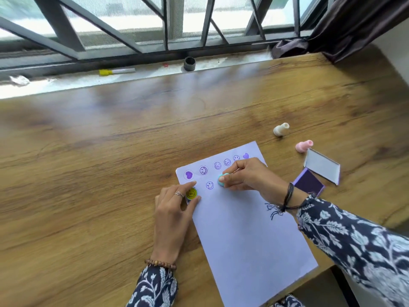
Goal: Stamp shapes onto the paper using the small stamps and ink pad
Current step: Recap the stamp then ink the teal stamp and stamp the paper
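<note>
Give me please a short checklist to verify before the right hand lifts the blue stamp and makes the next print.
1. Blue stamp held in the right hand: ok, fingers pinch it, its base on the paper.
2. Paper held steady: ok, left hand rests on its left edge.
3. Yellow stamp out of the way: ok, it sits under the left hand, apart from the blue one.
4. Free space for the next print: ok, the lower paper is blank.
5. Ink pad open: ok, lid raised.
6. Ink left on the stamp face: cannot tell, face hidden.
</note>
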A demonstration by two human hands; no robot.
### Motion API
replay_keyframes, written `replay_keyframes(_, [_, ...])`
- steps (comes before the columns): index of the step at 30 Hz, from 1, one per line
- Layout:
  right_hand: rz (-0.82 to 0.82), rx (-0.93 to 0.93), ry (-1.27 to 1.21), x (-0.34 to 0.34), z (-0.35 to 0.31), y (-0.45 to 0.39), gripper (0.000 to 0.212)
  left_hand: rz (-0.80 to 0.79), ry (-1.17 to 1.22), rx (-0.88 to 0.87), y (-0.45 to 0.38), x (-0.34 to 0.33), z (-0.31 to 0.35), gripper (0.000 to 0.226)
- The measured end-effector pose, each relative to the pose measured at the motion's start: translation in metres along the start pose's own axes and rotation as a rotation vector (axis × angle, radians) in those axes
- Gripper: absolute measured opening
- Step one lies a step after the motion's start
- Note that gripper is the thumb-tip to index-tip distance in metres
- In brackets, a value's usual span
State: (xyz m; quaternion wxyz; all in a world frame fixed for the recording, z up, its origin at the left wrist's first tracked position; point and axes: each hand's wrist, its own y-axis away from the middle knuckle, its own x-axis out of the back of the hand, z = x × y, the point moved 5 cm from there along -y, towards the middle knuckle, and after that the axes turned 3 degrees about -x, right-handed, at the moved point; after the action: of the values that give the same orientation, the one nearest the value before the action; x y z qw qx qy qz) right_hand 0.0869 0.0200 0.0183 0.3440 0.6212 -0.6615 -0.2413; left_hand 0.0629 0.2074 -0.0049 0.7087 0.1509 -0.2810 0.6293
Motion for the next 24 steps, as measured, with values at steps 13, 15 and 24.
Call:
replay_keyframes(13, [-0.037,-0.051,-0.770,0.044,0.039,0.056,0.012,0.030,0.053,0.004,0.001,0.007,0.002,0.042])
replay_keyframes(15, [-0.043,-0.070,-0.837,0.043,0.047,0.062,0.013,0.103,0.098,0.069,0.004,0.012,0.003,0.045])
replay_keyframes(24, [-0.161,0.015,-0.826,0.056,0.055,0.090,0.014,0.090,0.844,0.527,0.027,-0.009,0.052,0.037])
